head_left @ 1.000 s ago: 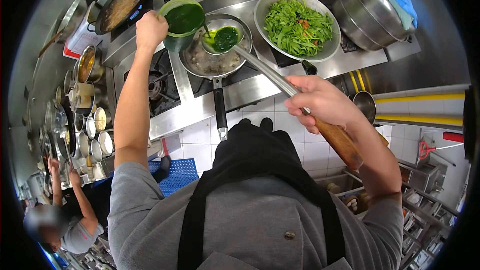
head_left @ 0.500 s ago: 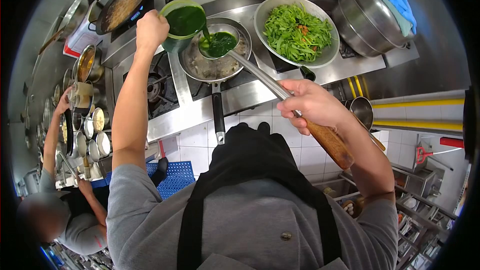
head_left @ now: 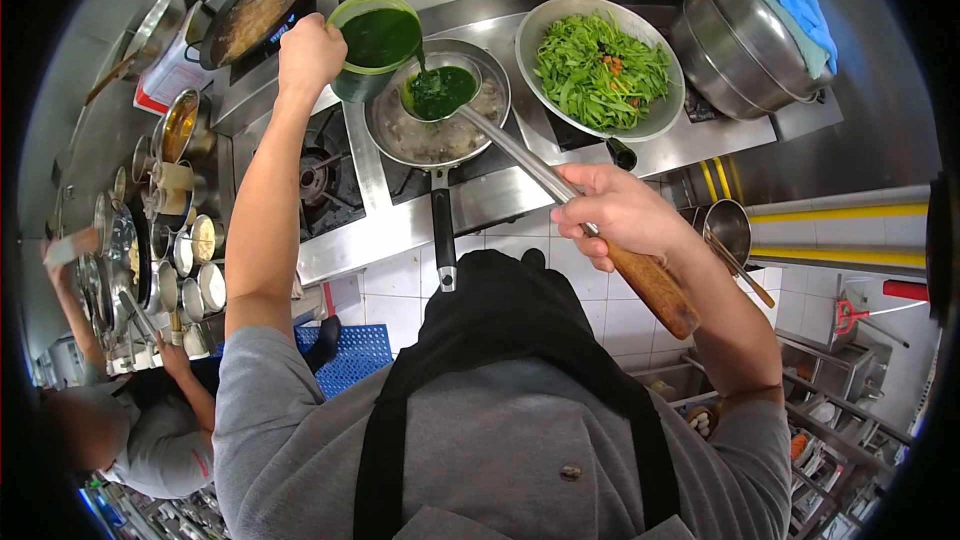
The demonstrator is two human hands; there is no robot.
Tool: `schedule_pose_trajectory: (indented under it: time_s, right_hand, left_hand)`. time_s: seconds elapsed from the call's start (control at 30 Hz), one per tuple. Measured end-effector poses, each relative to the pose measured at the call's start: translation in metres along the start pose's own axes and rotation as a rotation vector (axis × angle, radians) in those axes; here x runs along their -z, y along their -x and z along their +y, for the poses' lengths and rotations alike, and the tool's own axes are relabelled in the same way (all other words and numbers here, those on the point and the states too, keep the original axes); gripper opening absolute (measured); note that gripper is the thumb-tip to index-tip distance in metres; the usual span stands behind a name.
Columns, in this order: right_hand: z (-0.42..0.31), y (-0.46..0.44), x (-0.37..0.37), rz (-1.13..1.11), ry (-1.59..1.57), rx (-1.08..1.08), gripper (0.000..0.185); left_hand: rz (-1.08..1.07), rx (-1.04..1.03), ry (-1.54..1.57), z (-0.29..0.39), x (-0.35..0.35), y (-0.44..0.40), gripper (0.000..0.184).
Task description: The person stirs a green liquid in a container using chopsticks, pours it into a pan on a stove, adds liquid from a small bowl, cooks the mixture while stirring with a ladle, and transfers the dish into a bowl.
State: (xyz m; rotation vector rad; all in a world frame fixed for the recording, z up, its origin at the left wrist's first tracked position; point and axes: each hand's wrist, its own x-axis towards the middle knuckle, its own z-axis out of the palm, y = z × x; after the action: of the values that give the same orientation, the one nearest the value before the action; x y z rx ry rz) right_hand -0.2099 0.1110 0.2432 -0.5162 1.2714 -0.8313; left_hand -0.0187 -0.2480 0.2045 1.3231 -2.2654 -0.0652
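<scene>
I see the left grip (head_left: 312,55) closed on a round jug (head_left: 362,87), right grip (head_left: 618,210) curled about a steel-and-wood ladle (head_left: 512,148); smooth stove edge (head_left: 360,238) lies bare beside the pan handle (head_left: 443,225)

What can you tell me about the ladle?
The ladle has a round metal bowl, a long silvery shaft and a brown wooden grip. It slants across the view, held by the right hand near where shaft meets wood. Its bowl is over the pan, holding dark green liquid; more streams in from the tilted green container.
</scene>
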Motion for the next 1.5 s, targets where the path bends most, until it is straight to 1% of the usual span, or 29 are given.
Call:
schedule_pose_trajectory:
  time_s: [0.5,0.57,0.8,0.87,0.97,1.4,1.47,1.5]
  right_hand:
    - [0.0,0.0,-0.004,-0.001,0.003,0.016,0.01]
    - [0.0,0.001,-0.007,0.014,0.0,-0.024,0.045]
    - [0.001,0.0,-0.006,0.012,0.0,-0.014,0.042]
    - [0.002,-0.001,-0.004,-0.005,-0.007,0.019,0.011]
    - [0.001,-0.001,-0.004,-0.008,-0.01,0.021,0.012]
    - [0.0,-0.001,-0.005,-0.012,-0.008,0.017,0.013]
    - [-0.001,-0.001,-0.007,0.027,-0.002,-0.02,0.032]
    - [0.0,-0.003,-0.006,0.026,0.001,-0.022,0.032]
  left_hand:
    - [-0.048,-0.009,-0.019,0.012,0.012,-0.002,0.026]
    - [-0.044,0.001,-0.009,0.012,0.012,-0.001,0.026]
    - [-0.07,0.011,-0.018,0.014,0.013,-0.001,0.027]
    - [-0.026,-0.019,-0.018,0.009,0.008,-0.003,0.026]
    - [-0.063,0.006,-0.029,0.018,0.016,0.0,0.027]
    - [-0.053,0.01,-0.027,0.017,0.011,-0.001,0.025]
    - [-0.017,-0.023,-0.051,0.01,0.01,-0.003,0.026]
    - [-0.017,-0.019,-0.051,0.013,0.015,-0.002,0.026]
